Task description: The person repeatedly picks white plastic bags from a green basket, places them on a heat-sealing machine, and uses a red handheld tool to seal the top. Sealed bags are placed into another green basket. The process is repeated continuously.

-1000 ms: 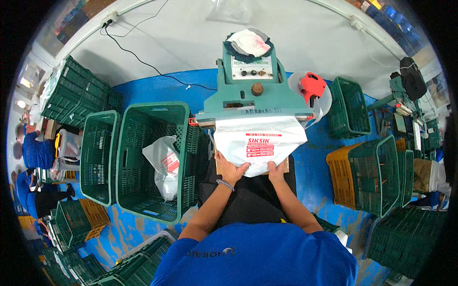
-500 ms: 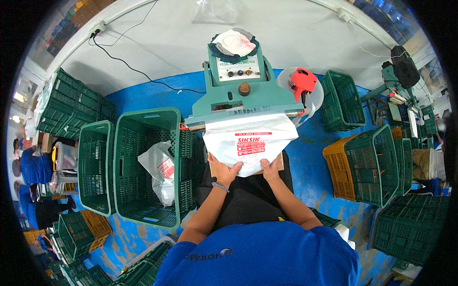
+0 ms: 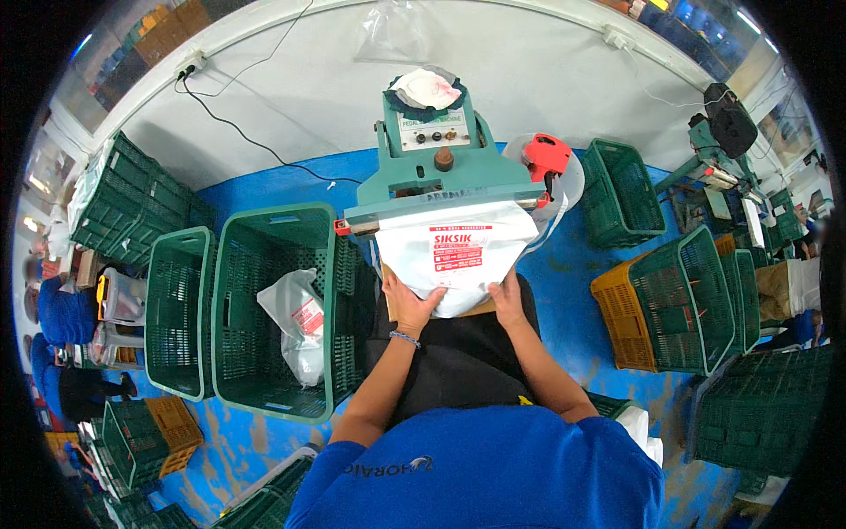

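Observation:
A white plastic bag with red print [image 3: 458, 286] lies under the front bar of the green pedal sealing machine [image 3: 441, 188], its upper edge hidden by the bar. My left hand [image 3: 410, 301] grips the bag's lower left side, thumb on top. On the lower right side, my right hand [image 3: 508, 300] grips it too, thumb at the bag's edge. Most of the fingers of both hands are hidden. The bag bulges toward me, resting over a brown board-like surface [image 3: 480, 309]; what is inside cannot be seen.
Left of the machine, a large green crate [image 3: 273, 407] holds another white bag [image 3: 295, 322], beside a narrower green crate [image 3: 179, 388]. A red handheld labeler [image 3: 548, 156] sits right of the machine. Yellow and green crates [image 3: 621, 317] stand on the blue floor at right.
Both hands have moved slightly toward the machine and a little apart. The bag's right corner has drawn in, and its lower part looks fuller. The view has shifted slightly.

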